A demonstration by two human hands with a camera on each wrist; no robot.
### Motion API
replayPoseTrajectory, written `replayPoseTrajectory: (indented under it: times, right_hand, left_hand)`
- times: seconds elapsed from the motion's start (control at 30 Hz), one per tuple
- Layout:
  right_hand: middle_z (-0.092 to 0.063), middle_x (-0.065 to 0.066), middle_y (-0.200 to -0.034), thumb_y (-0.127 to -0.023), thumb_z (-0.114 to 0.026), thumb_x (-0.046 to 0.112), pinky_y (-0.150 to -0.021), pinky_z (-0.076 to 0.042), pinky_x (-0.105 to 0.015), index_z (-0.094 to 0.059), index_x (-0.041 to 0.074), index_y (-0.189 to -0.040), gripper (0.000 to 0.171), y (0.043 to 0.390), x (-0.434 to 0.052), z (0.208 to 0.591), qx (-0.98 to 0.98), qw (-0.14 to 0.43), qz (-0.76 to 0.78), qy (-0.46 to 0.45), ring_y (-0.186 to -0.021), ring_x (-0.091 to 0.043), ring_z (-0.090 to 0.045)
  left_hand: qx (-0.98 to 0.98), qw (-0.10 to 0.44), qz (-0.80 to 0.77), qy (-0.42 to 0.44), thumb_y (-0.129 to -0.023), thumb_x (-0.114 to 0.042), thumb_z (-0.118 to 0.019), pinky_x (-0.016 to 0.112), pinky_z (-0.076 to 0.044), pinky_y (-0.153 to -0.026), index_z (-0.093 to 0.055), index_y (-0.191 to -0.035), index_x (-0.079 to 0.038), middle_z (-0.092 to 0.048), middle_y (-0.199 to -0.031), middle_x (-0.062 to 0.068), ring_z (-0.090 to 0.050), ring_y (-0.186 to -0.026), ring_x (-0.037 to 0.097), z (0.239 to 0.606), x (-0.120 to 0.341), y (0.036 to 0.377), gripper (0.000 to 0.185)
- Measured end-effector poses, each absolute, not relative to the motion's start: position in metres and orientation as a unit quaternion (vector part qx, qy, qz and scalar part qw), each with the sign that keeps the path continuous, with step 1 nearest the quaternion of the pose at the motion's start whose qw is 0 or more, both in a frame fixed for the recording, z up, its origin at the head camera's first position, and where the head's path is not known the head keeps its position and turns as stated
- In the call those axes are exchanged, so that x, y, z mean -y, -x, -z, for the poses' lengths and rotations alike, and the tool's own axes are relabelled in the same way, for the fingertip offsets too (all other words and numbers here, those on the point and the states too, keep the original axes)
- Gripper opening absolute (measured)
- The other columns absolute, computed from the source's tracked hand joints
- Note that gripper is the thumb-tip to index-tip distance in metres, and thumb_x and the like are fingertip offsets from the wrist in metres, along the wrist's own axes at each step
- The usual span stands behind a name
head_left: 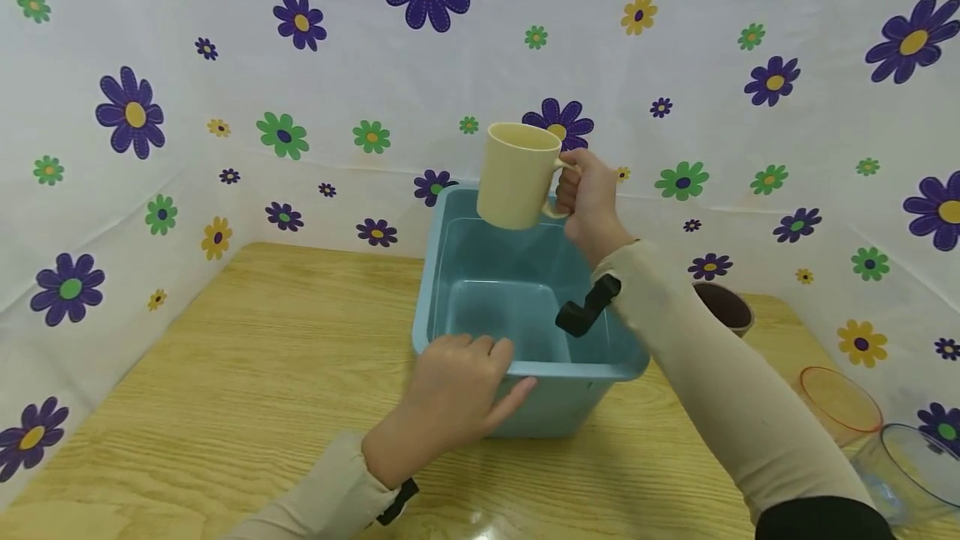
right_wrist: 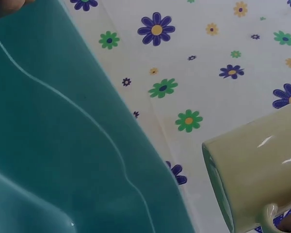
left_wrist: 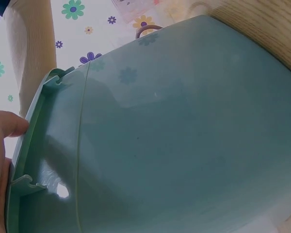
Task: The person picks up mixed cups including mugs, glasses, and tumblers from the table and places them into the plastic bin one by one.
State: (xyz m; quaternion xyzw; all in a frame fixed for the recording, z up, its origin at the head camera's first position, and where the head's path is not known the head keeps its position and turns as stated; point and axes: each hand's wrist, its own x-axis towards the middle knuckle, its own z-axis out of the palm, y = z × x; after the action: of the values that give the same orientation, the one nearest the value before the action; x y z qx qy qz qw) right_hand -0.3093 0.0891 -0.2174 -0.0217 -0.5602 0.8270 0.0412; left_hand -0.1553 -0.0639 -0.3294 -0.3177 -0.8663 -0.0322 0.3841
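Note:
My right hand [head_left: 588,198] grips the handle of a cream mug [head_left: 517,176] and holds it upright in the air above the far end of a blue plastic tub [head_left: 442,273]. The tub looks empty inside. My left hand [head_left: 457,390] rests on the tub's near rim, fingers laid over the edge and thumb against the outer wall. The left wrist view is filled by the tub's outer wall [left_wrist: 174,136], with my thumb [left_wrist: 7,124] at the rim. In the right wrist view the mug [right_wrist: 257,170] hangs beside the tub's inner wall [right_wrist: 53,145].
The tub stands on a wooden table [head_left: 247,373] enclosed by flowered white sheets. At the right edge stand a dark brown cup [head_left: 723,307], an orange translucent cup [head_left: 838,401] and a clear container [head_left: 911,465].

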Motion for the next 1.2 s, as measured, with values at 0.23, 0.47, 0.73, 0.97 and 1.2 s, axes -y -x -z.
replayPoseTrajectory:
  times: [0.23, 0.47, 0.73, 0.97, 1.2]
  right_hand:
    - [-0.022, 0.01, -0.041, -0.088, -0.042, 0.015, -0.045, -0.015, -0.021, -0.024, 0.018, -0.044, 0.049, 0.318, -0.087, 0.228, 0.576, 0.009, -0.817, 0.01, -0.041, -0.005, -0.015]
    - [-0.025, 0.01, -0.04, -0.089, -0.04, 0.016, -0.047, -0.017, -0.022, -0.025, 0.018, -0.042, 0.049, 0.325, -0.087, 0.237, 0.577, -0.036, -0.816, 0.004, -0.04, -0.005, -0.017]
    - [-0.023, 0.01, -0.039, -0.09, -0.038, 0.016, -0.046, -0.016, -0.022, -0.024, 0.019, -0.041, 0.051, 0.332, -0.085, 0.249, 0.598, -0.066, -0.798, 0.018, -0.038, -0.005, -0.017]
    - [-0.022, 0.009, -0.041, -0.09, -0.041, 0.02, -0.048, -0.017, -0.022, -0.023, 0.018, -0.042, 0.051, 0.335, -0.086, 0.256, 0.618, -0.065, -0.783, 0.02, -0.04, -0.006, -0.017]
    - [-0.022, 0.009, -0.042, -0.091, -0.05, 0.031, -0.05, -0.016, -0.024, -0.023, 0.017, -0.043, 0.057, 0.336, -0.085, 0.259, 0.624, -0.062, -0.778, 0.038, -0.042, -0.007, -0.018]
  left_hand:
    - [0.865, 0.386, 0.032, 0.319, -0.081, -0.051, -0.063, 0.02, -0.017, -0.043, -0.043, -0.062, -0.015, -0.033, -0.048, -0.006, -0.03, -0.041, 0.008, 0.33, 0.065, 0.156, 0.044]
    - [0.867, 0.381, 0.037, 0.318, -0.081, -0.051, -0.063, 0.02, -0.016, -0.043, -0.044, -0.062, -0.015, -0.033, -0.048, -0.006, -0.03, -0.041, 0.008, 0.329, 0.065, 0.156, 0.045]
    - [0.868, 0.379, 0.039, 0.319, -0.081, -0.05, -0.063, 0.02, -0.018, -0.043, -0.045, -0.061, -0.015, -0.036, -0.048, -0.005, -0.031, -0.041, 0.008, 0.329, 0.065, 0.154, 0.044]
    - [0.866, 0.381, 0.04, 0.32, -0.081, -0.051, -0.063, 0.02, -0.019, -0.043, -0.046, -0.062, -0.016, -0.036, -0.048, -0.005, -0.033, -0.041, 0.008, 0.329, 0.064, 0.155, 0.044]
    - [0.864, 0.388, 0.04, 0.317, -0.08, -0.05, -0.064, 0.02, -0.019, -0.043, -0.046, -0.062, -0.016, -0.038, -0.048, -0.006, -0.034, -0.041, 0.008, 0.33, 0.064, 0.154, 0.043]
